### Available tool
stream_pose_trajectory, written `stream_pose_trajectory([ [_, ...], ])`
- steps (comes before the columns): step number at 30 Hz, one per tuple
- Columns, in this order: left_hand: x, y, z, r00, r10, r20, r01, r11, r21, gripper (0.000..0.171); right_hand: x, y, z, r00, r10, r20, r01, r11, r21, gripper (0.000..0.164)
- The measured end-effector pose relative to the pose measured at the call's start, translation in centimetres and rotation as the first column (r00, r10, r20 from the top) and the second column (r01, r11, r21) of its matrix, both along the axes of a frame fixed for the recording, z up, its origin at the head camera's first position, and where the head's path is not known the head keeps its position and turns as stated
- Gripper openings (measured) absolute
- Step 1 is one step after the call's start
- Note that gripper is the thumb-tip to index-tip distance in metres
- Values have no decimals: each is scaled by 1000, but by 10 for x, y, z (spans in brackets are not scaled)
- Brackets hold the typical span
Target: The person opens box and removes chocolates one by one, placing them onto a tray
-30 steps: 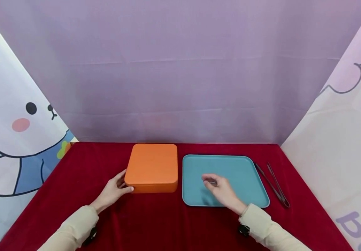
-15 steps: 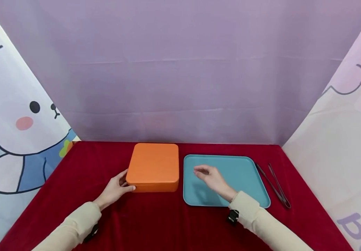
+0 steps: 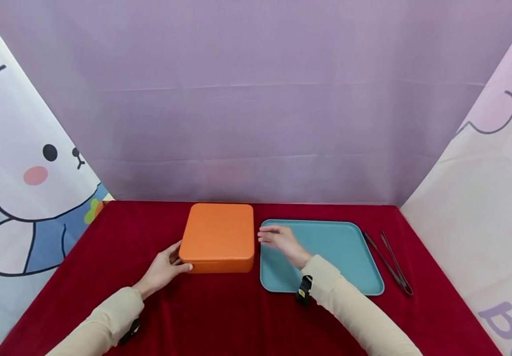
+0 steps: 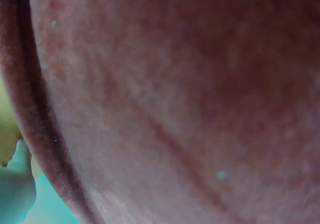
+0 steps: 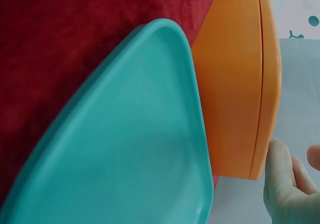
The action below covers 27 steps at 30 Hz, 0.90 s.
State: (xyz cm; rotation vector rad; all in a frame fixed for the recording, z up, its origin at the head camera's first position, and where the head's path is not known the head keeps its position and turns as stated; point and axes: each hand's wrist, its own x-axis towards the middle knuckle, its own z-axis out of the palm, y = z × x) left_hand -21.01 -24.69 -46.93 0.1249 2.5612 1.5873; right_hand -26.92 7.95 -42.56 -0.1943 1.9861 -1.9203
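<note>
A square orange box point(image 3: 218, 231) with its lid on sits left of centre on the red cloth. At its front left corner my left hand point(image 3: 160, 269) holds it, thumb on the front wall and fingers along the left side. My right hand point(image 3: 284, 244) hovers over the left part of the blue tray point(image 3: 327, 262), fingers extended toward the box's right side and holding nothing. In the right wrist view, the fingertips point(image 5: 276, 151) are right by the lid's edge, and a seam runs between lid and base. A blurred close-up surface fills most of the left wrist view.
Dark metal tongs point(image 3: 391, 264) lie spread on the red cloth point(image 3: 220, 316), just right of the tray. A purple curtain point(image 3: 256, 109) hangs behind the table. Printed white panels point(image 3: 496, 207) stand at both sides.
My right hand has moved left from over the middle of the tray toward the box, its fingers straightening. My left hand stays at the box's corner.
</note>
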Motion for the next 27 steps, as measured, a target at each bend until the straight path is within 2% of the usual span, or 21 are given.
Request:
stream_pose_trajectory([
  [4,0,0,0,1000,6,-5,-6,1000,1,83,-6,-9,-3,999,-15,36,15,1000,-6,33],
  [10,1,0,1,1000,8,-1,-8,1000,11,84,-13,-18,-13,997,-57,46,57,998,3,32],
  [18,1,0,-2,1000,6,12,-6,1000,-12,86,-21,-25,-23,992,-95,88,96,995,-1,30],
  [22,0,0,-2,1000,9,19,-9,1000,-23,86,-26,-27,-21,980,-117,164,118,993,3,30],
  [27,-1,0,0,1000,4,16,-4,1000,-18,86,-31,-31,-15,953,-155,262,151,988,35,29],
])
